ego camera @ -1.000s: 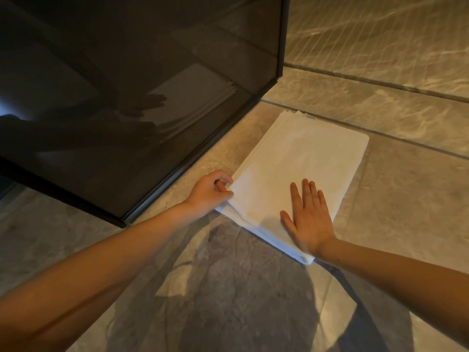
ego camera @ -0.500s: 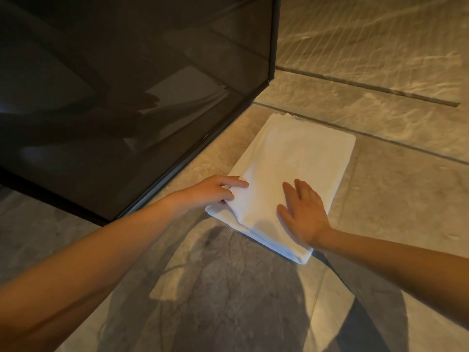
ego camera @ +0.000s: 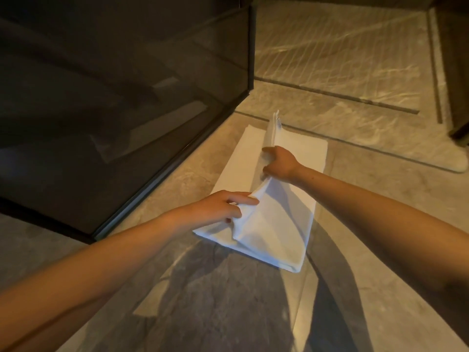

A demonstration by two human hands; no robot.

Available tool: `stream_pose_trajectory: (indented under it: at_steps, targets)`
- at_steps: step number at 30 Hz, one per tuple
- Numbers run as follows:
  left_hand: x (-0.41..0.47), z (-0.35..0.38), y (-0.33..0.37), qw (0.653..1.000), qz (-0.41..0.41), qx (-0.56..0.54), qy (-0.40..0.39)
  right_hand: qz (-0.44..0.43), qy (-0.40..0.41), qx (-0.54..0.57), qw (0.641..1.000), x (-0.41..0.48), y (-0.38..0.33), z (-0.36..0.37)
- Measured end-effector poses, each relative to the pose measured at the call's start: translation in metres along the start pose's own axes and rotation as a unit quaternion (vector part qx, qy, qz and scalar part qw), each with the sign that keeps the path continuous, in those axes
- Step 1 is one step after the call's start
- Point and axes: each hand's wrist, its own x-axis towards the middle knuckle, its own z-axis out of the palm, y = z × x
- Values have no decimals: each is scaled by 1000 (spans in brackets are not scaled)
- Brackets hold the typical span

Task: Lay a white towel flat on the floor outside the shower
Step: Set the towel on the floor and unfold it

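A folded white towel lies on the beige stone floor just outside the dark glass shower wall. Its top layer is lifted along the left edge into a raised ridge. My left hand pinches that lifted layer at its near end. My right hand grips the same raised edge farther away, with the cloth standing up beyond its fingers. The lower layers stay flat on the floor.
The shower's black frame runs diagonally along the towel's left side. A drain slot crosses the striped shower floor beyond. A pale mat corner and a dark object sit at the far right.
Both hands went from resting on the folded towel to gripping its top layer and lifting it. My right hand moved farther away along the edge. The view pulled back.
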Motion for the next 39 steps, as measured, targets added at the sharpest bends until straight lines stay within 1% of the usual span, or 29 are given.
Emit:
stream_pose_trajectory:
  at_steps: [3, 6, 8, 11, 18, 24, 28, 31, 33, 35, 37, 38, 39]
  targets:
    - [-1, 4, 4, 987, -17, -157, 0, -31, 25, 93, 995, -11, 14, -17]
    - [2, 11, 12, 967, -4, -252, -30, -74, 18, 156, 985, -23, 25, -39]
    - [6, 19, 22, 958, -4, -284, -46, -87, 14, 174, 981, -34, 32, -58]
    - [17, 39, 38, 954, -11, -292, -68, -97, 15, 169, 981, -56, 48, -86]
    - [49, 109, 78, 955, -23, -262, -137, -73, 35, 123, 989, -116, 108, -141]
    - [77, 183, 101, 960, -30, -209, -186, -3, 53, 81, 995, -166, 182, -171]
    - [99, 228, 99, 962, -40, -165, -213, 49, 65, 47, 996, -188, 232, -169]
    - [112, 255, 87, 966, -74, -125, -214, 92, 50, 4, 994, -196, 261, -151]
    - [118, 265, 78, 968, -80, -81, -223, 106, 45, -24, 993, -197, 274, -141]
    - [122, 266, 74, 967, -57, -51, -241, 118, 45, -40, 991, -197, 281, -139]
    - [124, 257, 73, 972, 10, -60, -226, 141, 75, -73, 984, -193, 282, -139]
    - [127, 248, 72, 979, 63, -57, -188, 159, 114, -111, 974, -189, 278, -139]
    - [130, 237, 71, 983, 135, -8, -122, 176, 158, -153, 960, -185, 273, -137]
